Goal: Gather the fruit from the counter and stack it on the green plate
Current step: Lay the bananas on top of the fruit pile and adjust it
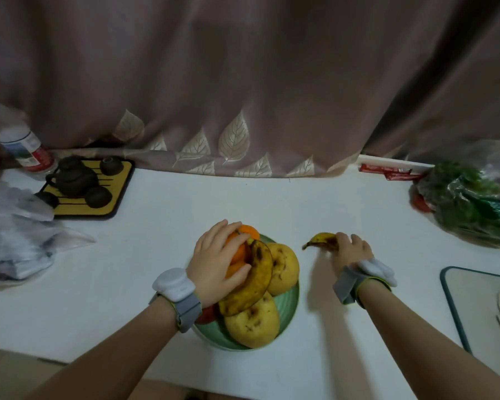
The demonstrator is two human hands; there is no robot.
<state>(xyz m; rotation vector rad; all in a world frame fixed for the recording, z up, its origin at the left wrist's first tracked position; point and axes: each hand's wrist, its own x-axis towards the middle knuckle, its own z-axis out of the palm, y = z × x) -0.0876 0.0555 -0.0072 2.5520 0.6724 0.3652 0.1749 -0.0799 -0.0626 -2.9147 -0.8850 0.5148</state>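
The green plate (289,310) sits at the centre of the white counter, piled with fruit. Two spotted yellow pears (283,268) lie on its right and front, and a bruised banana (257,281) curves across the pile. My left hand (217,261) rests spread over the oranges (248,232) on the plate's far left. A red fruit (207,314) shows under my left wrist. To the right of the plate, my right hand (350,254) grips a second small banana (324,241) lying on the counter.
A yellow tea tray with a dark teapot and cups (81,186) stands at the back left, beside a plastic bottle (18,140) and crumpled clear bags (15,241). A bag of greens (468,197) lies at the back right. A teal-edged board (479,301) lies near right. A curtain hangs behind.
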